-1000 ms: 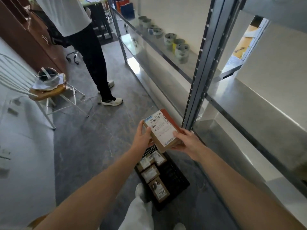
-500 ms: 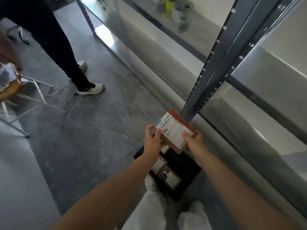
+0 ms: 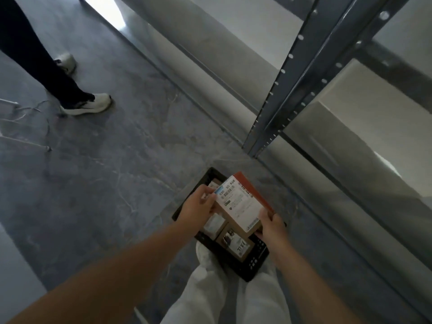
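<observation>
Left hand (image 3: 198, 206) and right hand (image 3: 272, 226) hold labelled cardboard box (image 3: 242, 205) between them, fingers curled on opposite corners. Box tilted, label up, red side facing shelf post (image 3: 292, 85). Box hangs over black crate (image 3: 253, 265) on floor (image 3: 105, 171); smaller labelled boxes (image 3: 235, 244) inside crate. Second person's white shoe (image 3: 87, 106) far left.

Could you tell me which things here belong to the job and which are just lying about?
Job: brown cardboard box with white label, left hand, right hand, black plastic crate, smaller labelled cardboard boxes.
Lying about: grey metal shelf post, bystander's white sneaker.
</observation>
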Motion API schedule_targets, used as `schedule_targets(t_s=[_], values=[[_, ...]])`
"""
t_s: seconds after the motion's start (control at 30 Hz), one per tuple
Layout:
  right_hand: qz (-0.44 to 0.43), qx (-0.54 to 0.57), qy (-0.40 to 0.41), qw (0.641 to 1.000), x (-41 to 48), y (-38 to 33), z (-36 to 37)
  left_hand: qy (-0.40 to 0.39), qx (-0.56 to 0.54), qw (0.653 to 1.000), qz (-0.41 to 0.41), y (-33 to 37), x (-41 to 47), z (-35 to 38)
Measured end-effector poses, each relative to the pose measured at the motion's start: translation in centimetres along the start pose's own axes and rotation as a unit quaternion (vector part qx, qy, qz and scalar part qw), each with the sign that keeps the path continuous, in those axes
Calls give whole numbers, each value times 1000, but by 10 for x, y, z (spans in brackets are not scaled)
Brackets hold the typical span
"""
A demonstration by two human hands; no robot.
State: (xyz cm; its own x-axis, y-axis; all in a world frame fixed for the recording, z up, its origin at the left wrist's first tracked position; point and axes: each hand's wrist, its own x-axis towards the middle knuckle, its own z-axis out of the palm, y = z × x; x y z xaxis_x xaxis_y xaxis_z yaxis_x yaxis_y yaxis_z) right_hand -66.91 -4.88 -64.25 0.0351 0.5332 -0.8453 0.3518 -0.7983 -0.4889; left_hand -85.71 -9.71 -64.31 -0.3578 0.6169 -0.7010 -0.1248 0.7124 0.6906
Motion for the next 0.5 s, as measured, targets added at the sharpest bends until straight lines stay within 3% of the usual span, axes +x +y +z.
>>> schedule_targets(t_s=[0.37,0.5], values=[[39,-37,-10,999,127,124,11,-3,235,972,-19,-147,105,52],[86,-51,-28,995,189,152,13,7,260,965,-4,-183,151,89]])
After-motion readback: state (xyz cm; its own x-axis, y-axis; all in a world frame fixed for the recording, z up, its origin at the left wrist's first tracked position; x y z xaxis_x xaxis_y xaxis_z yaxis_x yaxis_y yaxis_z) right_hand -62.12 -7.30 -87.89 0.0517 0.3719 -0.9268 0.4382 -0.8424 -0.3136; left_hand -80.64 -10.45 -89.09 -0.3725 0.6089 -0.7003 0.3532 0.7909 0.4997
